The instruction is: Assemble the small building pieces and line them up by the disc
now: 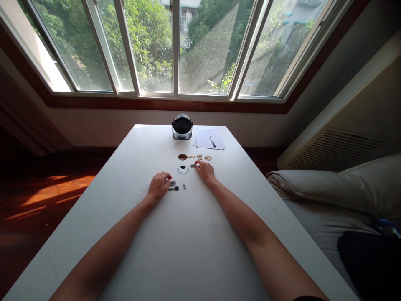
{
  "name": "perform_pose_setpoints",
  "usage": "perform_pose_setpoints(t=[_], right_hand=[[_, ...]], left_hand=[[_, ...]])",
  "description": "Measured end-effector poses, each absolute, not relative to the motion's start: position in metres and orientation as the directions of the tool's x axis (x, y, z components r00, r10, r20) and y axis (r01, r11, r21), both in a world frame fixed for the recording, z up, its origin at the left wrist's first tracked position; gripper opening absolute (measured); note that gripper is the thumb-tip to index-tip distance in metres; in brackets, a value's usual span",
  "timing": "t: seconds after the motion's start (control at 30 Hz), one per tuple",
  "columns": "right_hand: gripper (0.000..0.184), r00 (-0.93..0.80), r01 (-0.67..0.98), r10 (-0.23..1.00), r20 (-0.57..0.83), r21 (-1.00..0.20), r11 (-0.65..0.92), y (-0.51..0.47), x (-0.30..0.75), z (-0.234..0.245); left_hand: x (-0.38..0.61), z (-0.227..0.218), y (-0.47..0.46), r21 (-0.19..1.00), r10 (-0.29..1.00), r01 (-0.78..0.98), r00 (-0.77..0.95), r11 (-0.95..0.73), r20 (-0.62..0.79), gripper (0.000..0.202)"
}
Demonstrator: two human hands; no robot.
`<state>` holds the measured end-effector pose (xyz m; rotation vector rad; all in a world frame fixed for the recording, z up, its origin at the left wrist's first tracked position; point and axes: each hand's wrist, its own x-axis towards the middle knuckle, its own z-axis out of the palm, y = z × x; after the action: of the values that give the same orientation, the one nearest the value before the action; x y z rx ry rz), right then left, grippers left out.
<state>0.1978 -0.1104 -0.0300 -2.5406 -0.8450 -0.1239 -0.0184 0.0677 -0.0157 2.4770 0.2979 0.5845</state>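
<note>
Both my forearms reach out over a white table (131,217). My left hand (159,185) rests knuckles-up with curled fingers, its fingertips at a small cluster of dark grey pieces (173,186). My right hand (205,170) lies further out, fingers closed in a pinch on a small dark piece (193,165). Between the hands sits a white ring with a dark centre (183,169). Beyond it lie a brown disc (182,156) and several small tan pieces (199,156) in a row.
A small round black-and-silver device (182,126) stands at the far end of the table, beside a sheet of paper (209,138) with a pen (212,141). A wide window (175,46) runs behind. A bed with pillows (338,188) is on the right.
</note>
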Motion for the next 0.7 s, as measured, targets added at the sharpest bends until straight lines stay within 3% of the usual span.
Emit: perform_pose_setpoints(t=[0.37, 0.7], right_hand=[[0.024, 0.79, 0.613, 0.57, 0.227, -0.344, -0.711, -0.106, 0.196, -0.025], [0.023, 0.797, 0.603, 0.556, 0.236, -0.363, -0.711, -0.108, 0.196, -0.025]], left_hand=[[-0.018, -0.018, 0.079, 0.526, 0.271, 0.086, 0.919, -0.846, 0.286, 0.014], [-0.022, -0.006, 0.093, 0.577, 0.184, 0.033, 0.961, -0.816, 0.205, 0.013]])
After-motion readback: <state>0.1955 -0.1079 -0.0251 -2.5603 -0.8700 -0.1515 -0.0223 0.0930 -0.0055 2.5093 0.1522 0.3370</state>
